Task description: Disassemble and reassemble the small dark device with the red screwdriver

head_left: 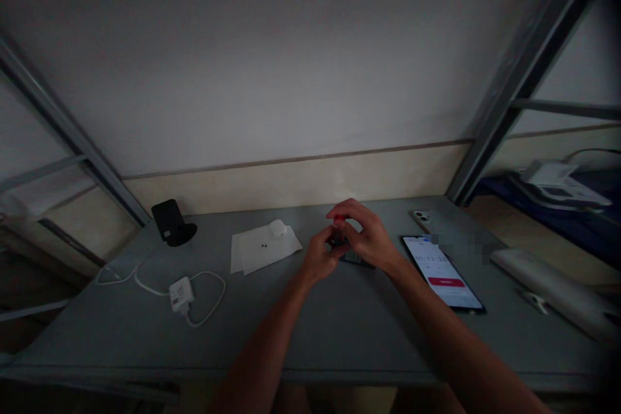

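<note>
Near the far edge of the plain grey tabletop surface, right of its middle, my right hand pinches a small red piece. My left hand curls close beside it, its grip too hidden to tell. White paper sheets lie leftward, a lit phone rightward

Near the back edge of the tabletop, the right hand pinches a red object beside the left hand, a black stand sits by the back-left corner and a lit phone lies toward the right edge.
</note>
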Demonstrator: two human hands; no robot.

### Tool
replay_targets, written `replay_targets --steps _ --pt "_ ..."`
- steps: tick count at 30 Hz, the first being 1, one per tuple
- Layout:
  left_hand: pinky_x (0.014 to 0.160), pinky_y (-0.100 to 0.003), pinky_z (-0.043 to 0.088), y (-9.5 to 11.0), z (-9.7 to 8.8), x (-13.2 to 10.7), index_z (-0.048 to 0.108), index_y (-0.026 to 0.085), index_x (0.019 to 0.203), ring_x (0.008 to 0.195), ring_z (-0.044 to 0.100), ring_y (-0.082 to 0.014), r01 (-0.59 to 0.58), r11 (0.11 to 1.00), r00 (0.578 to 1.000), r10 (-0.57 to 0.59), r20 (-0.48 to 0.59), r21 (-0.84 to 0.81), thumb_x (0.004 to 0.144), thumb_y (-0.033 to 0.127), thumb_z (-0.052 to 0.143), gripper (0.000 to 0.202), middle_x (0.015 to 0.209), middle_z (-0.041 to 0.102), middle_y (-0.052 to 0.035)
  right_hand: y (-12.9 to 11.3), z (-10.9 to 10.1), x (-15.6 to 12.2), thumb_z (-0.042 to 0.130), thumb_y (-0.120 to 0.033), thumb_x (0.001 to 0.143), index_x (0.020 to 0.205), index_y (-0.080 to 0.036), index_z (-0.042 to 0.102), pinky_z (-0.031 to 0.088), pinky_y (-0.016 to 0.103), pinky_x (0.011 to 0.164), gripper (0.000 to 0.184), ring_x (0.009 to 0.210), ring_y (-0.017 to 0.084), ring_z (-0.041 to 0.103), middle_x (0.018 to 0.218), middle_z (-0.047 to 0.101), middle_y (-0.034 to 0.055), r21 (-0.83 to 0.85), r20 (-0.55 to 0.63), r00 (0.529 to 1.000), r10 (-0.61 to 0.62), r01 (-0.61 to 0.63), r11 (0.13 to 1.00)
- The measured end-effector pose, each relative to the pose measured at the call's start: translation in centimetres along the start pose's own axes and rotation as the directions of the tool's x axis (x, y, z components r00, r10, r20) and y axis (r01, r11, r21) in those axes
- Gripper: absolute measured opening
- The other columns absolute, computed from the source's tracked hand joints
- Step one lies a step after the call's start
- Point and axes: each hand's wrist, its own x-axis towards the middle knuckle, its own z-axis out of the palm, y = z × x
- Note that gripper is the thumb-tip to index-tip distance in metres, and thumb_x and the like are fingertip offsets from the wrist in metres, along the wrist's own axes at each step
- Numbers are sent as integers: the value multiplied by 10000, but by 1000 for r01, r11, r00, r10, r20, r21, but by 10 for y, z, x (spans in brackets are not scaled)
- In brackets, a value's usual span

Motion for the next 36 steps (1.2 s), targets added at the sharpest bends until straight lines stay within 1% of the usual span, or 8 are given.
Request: replay_targets --steps 6,13,18,21,25,28,32,36 --pt "886 -316 468 8 -9 -1 626 171 946 925 597 -195 -1 999 998 3 66 -33 826 180 589 125 927 639 -31 3 -2 -1 495 -230 972 1042 -218 685 518 347 794 204 862 194 662 955 699 53 94 -10 997 82 -80 992" --pt "846 -276 451 26 -18 -1 595 183 903 890 589 -173 -21 988 989 -2 149 153 875 170 530 72 879 619 -11 22 -19 3 587 -341 947 1008 -222 665 491 323 711 155 735 166 597 889 640 30 283 -333 922 197 -102 954" --pt "821 -272 449 25 -18 0 609 188 980 861 594 -167 -63 967 990 29 139 245 916 179 512 116 904 643 -20 35 -34 4 522 -380 967 1035 -225 666 398 272 564 222 604 137 505 747 519 -11 301 -350 898 266 -161 940" --pt "839 -283 462 14 -18 5 620 185 1005 879 611 -174 -7 979 1000 4 16 204 895 142 515 158 913 666 -28 44 -38 2 489 -447 975 1049 -216 677 372 255 530 307 585 131 472 749 528 -10 191 -255 910 326 -283 940" --pt "920 -331 479 -4 -21 12 663 182 945 957 633 -199 184 983 946 -172 -274 19 839 100 547 178 939 694 -46 65 -34 -6 506 -523 960 1102 -197 692 484 302 702 401 800 182 599 895 667 45 -64 -85 938 336 -341 938" --pt "849 -350 526 -14 -20 14 663 170 995 893 661 -207 277 948 885 -315 -342 -157 858 138 529 194 922 700 -63 81 -25 -14 601 -543 908 1224 -190 635 508 301 695 475 744 168 639 893 706 47 -102 49 899 435 -429 897" --pt "782 -365 573 -17 -7 11 567 163 1179 806 707 -193 300 890 866 -405 -294 -342 900 177 469 296 964 717 -85 92 -14 -15 726 -497 816 1222 -152 602 509 279 626 547 695 171 653 813 708 35 -48 90 849 521 -519 853" --pt "849 -413 577 -14 5 7 505 157 1239 786 729 -203 345 694 883 -469 -33 -631 841 173 564 403 970 727 -105 90 -11 -11 634 -500 881 1315 -152 544 476 259 567 563 638 152 617 800 682 28 -56 -61 852 520 -523 851"
